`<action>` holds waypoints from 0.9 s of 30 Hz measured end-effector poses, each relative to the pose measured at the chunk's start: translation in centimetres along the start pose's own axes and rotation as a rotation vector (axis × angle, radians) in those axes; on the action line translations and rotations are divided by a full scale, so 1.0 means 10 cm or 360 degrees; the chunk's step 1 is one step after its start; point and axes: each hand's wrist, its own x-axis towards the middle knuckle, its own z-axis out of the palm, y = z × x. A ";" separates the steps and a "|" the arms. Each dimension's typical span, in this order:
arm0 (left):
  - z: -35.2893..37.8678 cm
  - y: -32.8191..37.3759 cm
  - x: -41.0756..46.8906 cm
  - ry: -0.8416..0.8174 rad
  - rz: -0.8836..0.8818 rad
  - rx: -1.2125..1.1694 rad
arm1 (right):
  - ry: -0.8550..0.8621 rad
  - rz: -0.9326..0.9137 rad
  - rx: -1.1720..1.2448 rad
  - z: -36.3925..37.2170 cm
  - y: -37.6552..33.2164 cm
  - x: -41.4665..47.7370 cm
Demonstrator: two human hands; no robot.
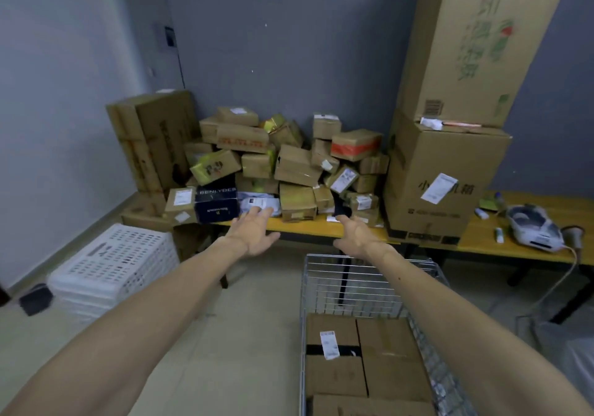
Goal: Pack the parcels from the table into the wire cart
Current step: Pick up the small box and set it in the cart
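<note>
the bench [308, 228] held a brown parcel [297, 201] at twelve o'clock, between your left hand [254, 232] and right hand [356, 234], both splayed, empty.

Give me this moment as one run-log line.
phase: reach toward pile | left hand: open, empty | right hand: open, empty | parcels: heaped on table | wire cart: holds cardboard boxes

Open hands [255, 234] before parcels [289, 164]

brown parcels [297, 164], yellow table [308, 227], silver wire cart [369, 274], white crates [112, 264].
</note>
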 end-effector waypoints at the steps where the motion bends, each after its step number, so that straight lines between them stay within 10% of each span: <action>1: -0.01 -0.16 0.04 -0.0018 0.0013 0.0015 | 0.0029 0.0016 0.0007 0.06 -0.12 0.05; 12: -0.34 -1.41 0.37 -0.0072 0.0222 -0.0059 | 0.0132 0.0322 -0.0011 0.45 -1.13 0.39; 27: -0.66 -1.41 1.81 0.0009 0.0471 -0.0114 | 0.0350 0.0408 0.0023 -0.05 -1.03 1.53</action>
